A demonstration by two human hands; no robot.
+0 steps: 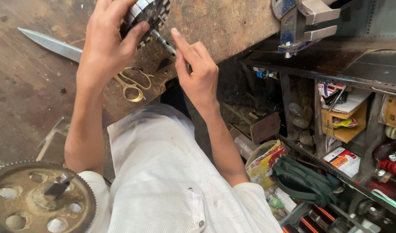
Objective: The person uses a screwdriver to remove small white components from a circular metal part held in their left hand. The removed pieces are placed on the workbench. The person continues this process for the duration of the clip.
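Observation:
My left hand (106, 43) grips a round metal motor core (147, 13) with slotted sides, held above the worn wooden bench (29, 86). Its thumb presses the core's lower edge. A thin metal shaft (162, 42) sticks out of the core toward me. My right hand (197, 71) pinches the end of that shaft between finger and thumb. Both forearms rise from my white shirt at the bottom of the view.
Brass-handled scissors (131, 84) with a long blade (51, 43) lie on the bench under my left wrist. A toothed rusty gear wheel (40, 198) sits bottom left. A blue bench vise (304, 21) is top right. Cluttered shelves (349, 125) and a green bag (304, 179) stand right.

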